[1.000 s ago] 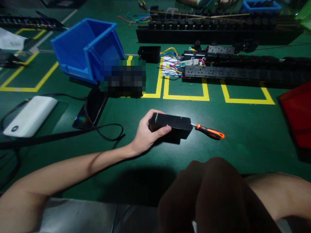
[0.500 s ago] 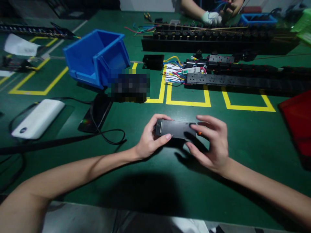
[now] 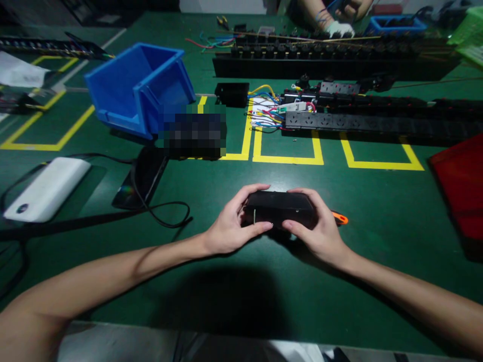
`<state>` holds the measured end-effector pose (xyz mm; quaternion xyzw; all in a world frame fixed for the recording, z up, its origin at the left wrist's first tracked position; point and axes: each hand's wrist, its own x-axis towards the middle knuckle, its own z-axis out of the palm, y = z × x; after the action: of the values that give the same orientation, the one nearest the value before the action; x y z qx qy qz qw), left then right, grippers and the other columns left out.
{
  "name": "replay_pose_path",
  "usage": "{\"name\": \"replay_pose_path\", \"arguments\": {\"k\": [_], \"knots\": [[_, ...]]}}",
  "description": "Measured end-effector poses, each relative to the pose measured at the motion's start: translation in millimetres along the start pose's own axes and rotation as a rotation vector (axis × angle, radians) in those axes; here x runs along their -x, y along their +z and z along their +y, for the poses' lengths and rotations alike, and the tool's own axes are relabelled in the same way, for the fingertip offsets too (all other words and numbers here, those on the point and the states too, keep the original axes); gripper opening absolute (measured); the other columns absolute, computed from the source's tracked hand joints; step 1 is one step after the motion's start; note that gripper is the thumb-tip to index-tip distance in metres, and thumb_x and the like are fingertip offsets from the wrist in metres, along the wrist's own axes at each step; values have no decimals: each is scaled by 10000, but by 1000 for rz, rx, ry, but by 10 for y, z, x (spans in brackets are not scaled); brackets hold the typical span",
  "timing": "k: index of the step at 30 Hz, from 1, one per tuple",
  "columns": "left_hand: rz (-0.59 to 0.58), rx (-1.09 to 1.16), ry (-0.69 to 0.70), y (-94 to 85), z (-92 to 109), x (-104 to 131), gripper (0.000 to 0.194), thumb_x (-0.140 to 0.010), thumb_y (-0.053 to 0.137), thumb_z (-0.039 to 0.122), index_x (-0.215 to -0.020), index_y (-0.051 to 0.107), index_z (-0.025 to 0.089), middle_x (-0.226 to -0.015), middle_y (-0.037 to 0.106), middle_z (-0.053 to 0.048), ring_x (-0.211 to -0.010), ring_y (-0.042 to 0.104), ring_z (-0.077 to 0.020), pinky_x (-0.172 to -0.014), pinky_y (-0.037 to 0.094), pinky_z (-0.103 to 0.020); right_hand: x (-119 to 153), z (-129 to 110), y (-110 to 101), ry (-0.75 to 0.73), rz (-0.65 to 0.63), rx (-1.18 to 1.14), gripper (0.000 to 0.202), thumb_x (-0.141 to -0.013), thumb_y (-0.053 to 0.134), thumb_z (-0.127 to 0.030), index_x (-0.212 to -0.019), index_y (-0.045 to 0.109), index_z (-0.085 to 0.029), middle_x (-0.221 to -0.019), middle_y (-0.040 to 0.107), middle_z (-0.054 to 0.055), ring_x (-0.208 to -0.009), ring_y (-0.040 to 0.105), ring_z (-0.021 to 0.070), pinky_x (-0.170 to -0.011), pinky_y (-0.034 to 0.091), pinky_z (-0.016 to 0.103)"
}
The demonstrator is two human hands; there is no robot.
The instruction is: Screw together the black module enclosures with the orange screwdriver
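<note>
A black box-shaped part [image 3: 281, 207] is held between both hands above the green table [image 3: 222, 296]. My left hand [image 3: 230, 221] grips its left end, thumb on the near side and fingers over the far edge. Around its right end is my right hand [image 3: 324, 226], with the thumb on the near side. The two thumb tips are close together but apart. An orange-ended item [image 3: 340, 217] lies just right of my right hand, its other end hidden by the hand.
A blue bin [image 3: 139, 90], a phone [image 3: 141, 178] and a white power bank [image 3: 47, 188] are at left with cables. Wired black strips [image 3: 339, 120] lie beyond the hands. A red object [image 3: 462, 191] is at right. Another person's gloved hand [image 3: 339, 29] is at the back.
My right hand has closed onto the right end of the black part. The part has been tilted, showing a different face. More of the orange-ended item now shows.
</note>
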<state>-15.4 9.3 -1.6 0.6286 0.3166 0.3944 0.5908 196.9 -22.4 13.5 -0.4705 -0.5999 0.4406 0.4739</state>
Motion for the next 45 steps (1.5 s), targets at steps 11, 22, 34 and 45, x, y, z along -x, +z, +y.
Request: {"name": "replay_pose_path", "arguments": {"k": [11,22,34,45], "knots": [[23,-191,251,28,22,54,710,-746,810,129,-1351,461,248,-1306,606,-100,-1207,617,-216,-1037,531,-334,-3,58,-27,-100,23,80,543,-715,876,-377,-1157,580,-268,-1130,626,39,-1072,590,242,-907,464,367],[31,-211,238,11,52,81,607,-766,766,136,-1302,494,216,-1270,624,-115,-1197,625,-254,-985,550,-345,27,29,-15,-145,37,91,527,-692,900,-328,-1112,587,-272,-1057,636,18,-990,600,220,-847,468,342],[43,-253,144,-38,75,-16,433,-876,659,381,-1249,530,201,-1240,612,-120,-1152,610,-257,-970,524,-392,-8,7,32,16,59,72,494,-691,879,-394,-1052,579,-239,-978,625,15,-885,583,211,-741,468,325],[569,-1292,51,-1306,208,31,628,-829,648,369,-1370,409,159,-1440,434,-174,-1373,401,-351,-1183,337,-515,8,24,40,33,2,18,506,-700,864,-385,-1066,554,-223,-937,631,13,-821,593,204,-710,482,332]]}}
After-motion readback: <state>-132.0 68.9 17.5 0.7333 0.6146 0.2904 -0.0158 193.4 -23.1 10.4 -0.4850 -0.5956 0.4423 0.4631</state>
